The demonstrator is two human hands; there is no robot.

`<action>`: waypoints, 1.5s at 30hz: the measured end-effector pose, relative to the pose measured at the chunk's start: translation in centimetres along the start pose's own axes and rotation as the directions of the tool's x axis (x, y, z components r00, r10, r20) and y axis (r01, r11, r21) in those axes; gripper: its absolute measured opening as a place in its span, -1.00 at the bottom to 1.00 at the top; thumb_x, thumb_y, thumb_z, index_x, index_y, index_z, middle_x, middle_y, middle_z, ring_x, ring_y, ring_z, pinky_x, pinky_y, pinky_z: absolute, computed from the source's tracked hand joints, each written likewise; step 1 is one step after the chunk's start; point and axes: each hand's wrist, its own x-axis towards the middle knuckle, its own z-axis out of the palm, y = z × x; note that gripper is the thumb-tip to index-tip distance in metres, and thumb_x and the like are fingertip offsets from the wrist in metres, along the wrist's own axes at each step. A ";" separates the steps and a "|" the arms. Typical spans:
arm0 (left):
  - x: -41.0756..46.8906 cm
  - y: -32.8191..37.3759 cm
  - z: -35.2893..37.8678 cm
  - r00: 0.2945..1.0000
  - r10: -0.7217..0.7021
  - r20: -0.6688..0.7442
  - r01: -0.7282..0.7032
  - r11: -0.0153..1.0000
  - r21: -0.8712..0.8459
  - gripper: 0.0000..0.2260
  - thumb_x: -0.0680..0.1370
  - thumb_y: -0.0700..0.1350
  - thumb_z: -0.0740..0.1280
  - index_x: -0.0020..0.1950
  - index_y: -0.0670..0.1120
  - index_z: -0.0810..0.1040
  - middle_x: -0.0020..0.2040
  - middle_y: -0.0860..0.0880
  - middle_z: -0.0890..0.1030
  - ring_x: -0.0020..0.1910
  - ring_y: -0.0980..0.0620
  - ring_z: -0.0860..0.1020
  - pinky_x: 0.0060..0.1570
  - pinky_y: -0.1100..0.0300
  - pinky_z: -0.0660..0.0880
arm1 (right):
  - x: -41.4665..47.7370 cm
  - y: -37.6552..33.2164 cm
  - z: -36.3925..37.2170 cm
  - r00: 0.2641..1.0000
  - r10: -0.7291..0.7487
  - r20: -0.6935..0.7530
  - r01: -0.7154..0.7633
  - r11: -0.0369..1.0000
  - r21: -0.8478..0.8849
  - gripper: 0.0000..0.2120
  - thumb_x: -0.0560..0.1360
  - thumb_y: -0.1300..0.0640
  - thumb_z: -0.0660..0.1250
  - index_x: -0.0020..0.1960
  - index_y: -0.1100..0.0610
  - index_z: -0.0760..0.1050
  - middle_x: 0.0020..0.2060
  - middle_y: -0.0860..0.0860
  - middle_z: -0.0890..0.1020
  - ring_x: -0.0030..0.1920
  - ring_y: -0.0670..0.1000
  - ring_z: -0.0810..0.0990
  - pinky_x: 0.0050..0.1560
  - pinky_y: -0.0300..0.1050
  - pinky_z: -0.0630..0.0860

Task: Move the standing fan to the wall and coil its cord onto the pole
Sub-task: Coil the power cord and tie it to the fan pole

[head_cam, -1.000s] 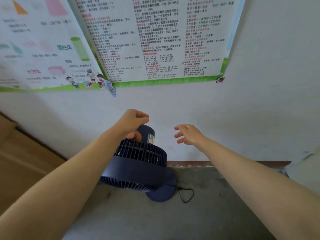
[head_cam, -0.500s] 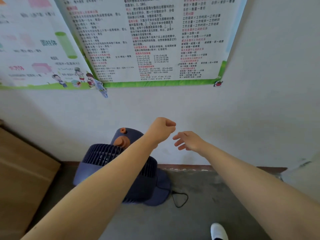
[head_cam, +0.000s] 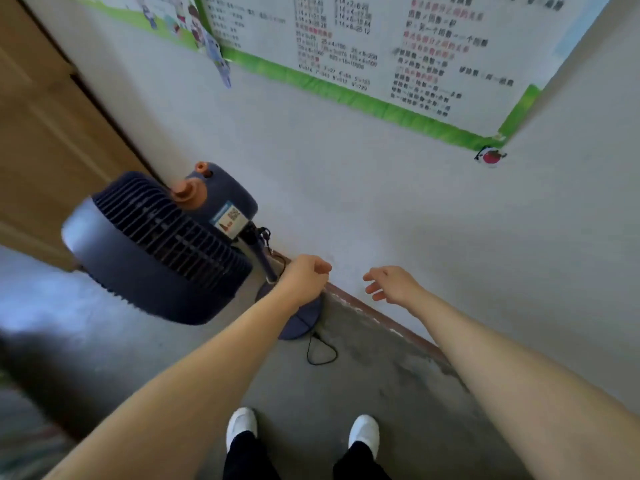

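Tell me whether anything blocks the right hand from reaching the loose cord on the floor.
Nothing visible does. The right hand hangs open in front of the wall, and the cord loops on bare floor beside the fan base, below it. The left hand is off to the side.

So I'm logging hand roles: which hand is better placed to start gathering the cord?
Left, probably. The left hand is loosely fisted right beside the pole, above the base and near the cord; the right hand hangs open farther off.
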 end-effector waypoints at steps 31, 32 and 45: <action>25.8 -40.4 24.0 0.981 -0.180 0.070 0.132 0.891 0.435 -0.78 0.55 -0.22 0.22 0.14 -0.16 0.58 0.13 -0.11 0.61 0.10 -0.11 0.55 0.09 0.10 0.47 | 35.9 31.2 27.1 0.956 -0.149 0.253 0.222 0.931 -0.289 -0.81 0.49 0.19 0.34 0.09 0.11 0.60 0.07 0.04 0.66 0.09 0.04 0.60 0.06 -0.20 0.45; 26.9 -41.5 24.5 0.982 -0.178 0.061 0.135 0.893 0.430 -0.77 0.55 -0.20 0.24 0.17 -0.14 0.58 0.14 -0.09 0.61 0.12 -0.09 0.54 0.10 0.12 0.45 | 37.2 32.4 28.2 0.952 -0.150 0.265 0.232 0.922 -0.309 -0.81 0.49 0.20 0.34 0.09 0.13 0.60 0.08 0.05 0.66 0.10 0.04 0.60 0.07 -0.20 0.46; 32.8 -51.6 28.4 0.975 -0.203 -0.093 0.219 0.948 0.232 -0.70 0.57 -0.14 0.28 0.31 -0.09 0.50 0.29 -0.07 0.54 0.25 -0.05 0.49 0.18 0.16 0.39 | 46.4 40.1 35.8 0.977 -0.162 0.139 0.213 0.732 -0.647 -0.74 0.41 -0.13 0.36 0.04 -0.10 0.45 0.04 -0.06 0.62 0.07 0.03 0.60 -0.03 -0.12 0.49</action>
